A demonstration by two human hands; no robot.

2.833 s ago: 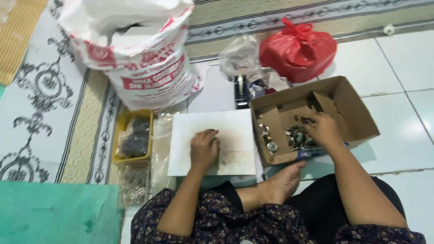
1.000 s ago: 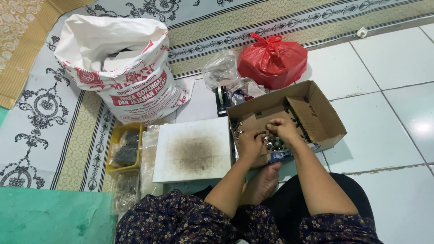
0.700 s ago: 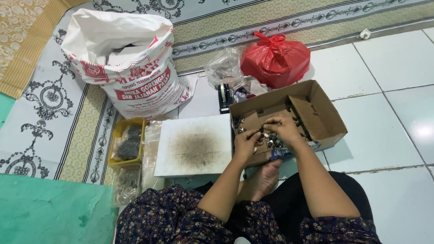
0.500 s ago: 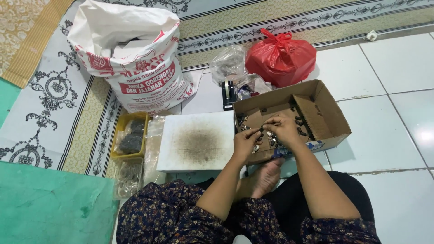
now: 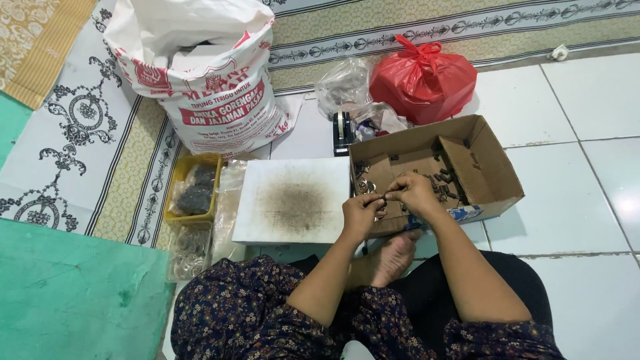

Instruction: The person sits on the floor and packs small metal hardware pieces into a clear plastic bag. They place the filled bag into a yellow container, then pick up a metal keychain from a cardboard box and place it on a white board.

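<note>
Cardboard box (image 5: 490, 170) edge: left hand (image 5: 361, 215) & right hand (image 5: 413, 192) pinch a small metal part (image 5: 383, 198) together, fingers closed; white board (image 5: 293, 200) just beside, w/ free surface.

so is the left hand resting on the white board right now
No, the left hand is off the white board, held up beside the right hand at the edge of the cardboard box.

A big white sack (image 5: 207, 80) with red print stands open on the patterned mat (image 5: 73, 127). A knotted red plastic bag (image 5: 423, 77) sits at the mat's edge, beside a crumpled clear bag (image 5: 343, 85) and a tape dispenser (image 5: 343, 130). A yellow tray (image 5: 193, 190) of dark bits lies near the sack, on the white tiled floor (image 5: 573, 193).
</note>
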